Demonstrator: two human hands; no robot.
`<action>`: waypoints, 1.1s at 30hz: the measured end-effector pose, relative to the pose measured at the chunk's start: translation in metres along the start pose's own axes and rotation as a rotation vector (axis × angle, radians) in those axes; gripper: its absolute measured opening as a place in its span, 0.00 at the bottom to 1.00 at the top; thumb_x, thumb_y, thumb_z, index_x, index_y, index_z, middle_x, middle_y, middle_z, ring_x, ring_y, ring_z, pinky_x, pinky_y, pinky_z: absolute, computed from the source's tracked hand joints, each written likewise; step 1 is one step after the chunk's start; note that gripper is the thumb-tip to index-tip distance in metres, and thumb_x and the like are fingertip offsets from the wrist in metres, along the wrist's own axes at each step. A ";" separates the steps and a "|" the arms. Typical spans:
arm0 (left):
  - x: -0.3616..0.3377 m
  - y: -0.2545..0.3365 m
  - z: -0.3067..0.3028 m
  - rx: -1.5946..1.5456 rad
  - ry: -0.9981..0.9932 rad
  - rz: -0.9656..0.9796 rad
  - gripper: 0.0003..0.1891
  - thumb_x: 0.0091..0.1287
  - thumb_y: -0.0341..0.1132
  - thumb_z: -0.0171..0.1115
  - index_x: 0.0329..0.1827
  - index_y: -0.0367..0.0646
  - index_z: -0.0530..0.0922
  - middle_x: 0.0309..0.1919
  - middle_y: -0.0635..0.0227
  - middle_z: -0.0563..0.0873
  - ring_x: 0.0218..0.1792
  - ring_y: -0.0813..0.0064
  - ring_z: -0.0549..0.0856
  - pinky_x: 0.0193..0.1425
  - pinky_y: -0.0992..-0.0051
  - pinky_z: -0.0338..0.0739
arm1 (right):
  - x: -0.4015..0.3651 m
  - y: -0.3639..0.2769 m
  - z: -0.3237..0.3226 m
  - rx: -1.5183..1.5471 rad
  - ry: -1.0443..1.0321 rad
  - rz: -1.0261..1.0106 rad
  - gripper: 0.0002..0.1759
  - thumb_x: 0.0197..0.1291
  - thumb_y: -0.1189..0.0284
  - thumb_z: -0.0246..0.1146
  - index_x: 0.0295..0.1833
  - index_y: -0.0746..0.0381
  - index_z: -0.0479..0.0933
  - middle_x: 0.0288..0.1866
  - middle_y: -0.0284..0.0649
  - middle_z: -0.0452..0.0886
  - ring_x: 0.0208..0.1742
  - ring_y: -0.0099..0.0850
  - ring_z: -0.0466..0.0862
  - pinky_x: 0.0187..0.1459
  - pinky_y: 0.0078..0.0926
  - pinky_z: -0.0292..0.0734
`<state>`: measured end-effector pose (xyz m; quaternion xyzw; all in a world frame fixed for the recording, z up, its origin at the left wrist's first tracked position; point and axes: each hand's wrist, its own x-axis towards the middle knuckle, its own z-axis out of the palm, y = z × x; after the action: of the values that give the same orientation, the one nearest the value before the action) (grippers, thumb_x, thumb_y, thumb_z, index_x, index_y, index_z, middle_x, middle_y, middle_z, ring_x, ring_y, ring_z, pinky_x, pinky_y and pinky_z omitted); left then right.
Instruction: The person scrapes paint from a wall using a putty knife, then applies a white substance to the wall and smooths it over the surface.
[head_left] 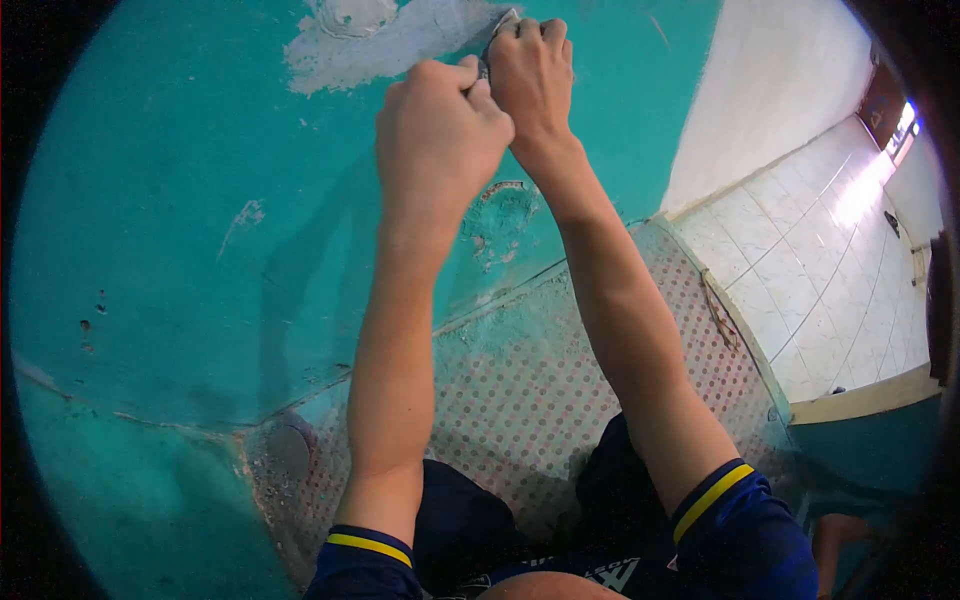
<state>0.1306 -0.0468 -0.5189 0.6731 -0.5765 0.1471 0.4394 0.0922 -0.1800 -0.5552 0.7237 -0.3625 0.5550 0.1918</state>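
Observation:
Against the teal wall (200,200), my left hand (440,130) and my right hand (532,75) are close together at the top of the view. Both are closed around what looks like a scraper (485,69); a dark edge shows between the fingers, and most of it is hidden. The right hand sits higher, near the tool's pale tip at the wall. Beside the hands lies a bare grey patch (380,45) with ragged paint edges. Lower down, behind the forearms, the paint is chipped and flaking (500,220).
Below the wall is a dotted tile floor (530,400) covered in dust and paint flakes. At the left, a round grey disc (290,452) lies in the corner. A white wall (770,80) and pale tiled floor (830,270) extend to the right. Part of another person's limb (838,550) shows lower right.

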 end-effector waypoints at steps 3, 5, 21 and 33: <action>-0.001 0.017 -0.005 0.086 -0.080 -0.050 0.16 0.64 0.31 0.60 0.51 0.30 0.81 0.43 0.45 0.87 0.36 0.60 0.90 0.42 0.68 0.80 | -0.002 0.005 -0.007 0.143 -0.004 0.007 0.13 0.51 0.72 0.63 0.40 0.69 0.78 0.44 0.47 0.82 0.50 0.47 0.76 0.48 0.40 0.74; -0.004 0.021 -0.013 0.090 -0.089 -0.044 0.16 0.64 0.31 0.60 0.51 0.30 0.82 0.45 0.45 0.86 0.38 0.57 0.89 0.44 0.67 0.80 | -0.004 0.003 0.000 0.132 0.006 0.010 0.13 0.51 0.72 0.63 0.40 0.69 0.78 0.44 0.46 0.82 0.50 0.47 0.76 0.48 0.40 0.74; -0.003 0.033 -0.003 0.137 -0.090 -0.014 0.18 0.62 0.31 0.61 0.54 0.32 0.82 0.36 0.43 0.87 0.25 0.63 0.86 0.37 0.69 0.78 | -0.007 0.010 0.005 0.155 0.074 0.006 0.10 0.54 0.75 0.61 0.42 0.68 0.78 0.43 0.44 0.81 0.48 0.46 0.75 0.50 0.41 0.74; -0.005 0.020 0.002 0.099 -0.019 -0.050 0.19 0.61 0.31 0.63 0.54 0.31 0.82 0.39 0.44 0.88 0.37 0.61 0.90 0.43 0.69 0.82 | -0.008 0.007 0.010 0.088 0.009 0.008 0.13 0.53 0.74 0.62 0.44 0.69 0.79 0.46 0.47 0.81 0.49 0.48 0.75 0.48 0.35 0.78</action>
<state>0.1105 -0.0439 -0.5154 0.7096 -0.5554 0.1582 0.4037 0.0927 -0.1888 -0.5668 0.7276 -0.3398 0.5742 0.1593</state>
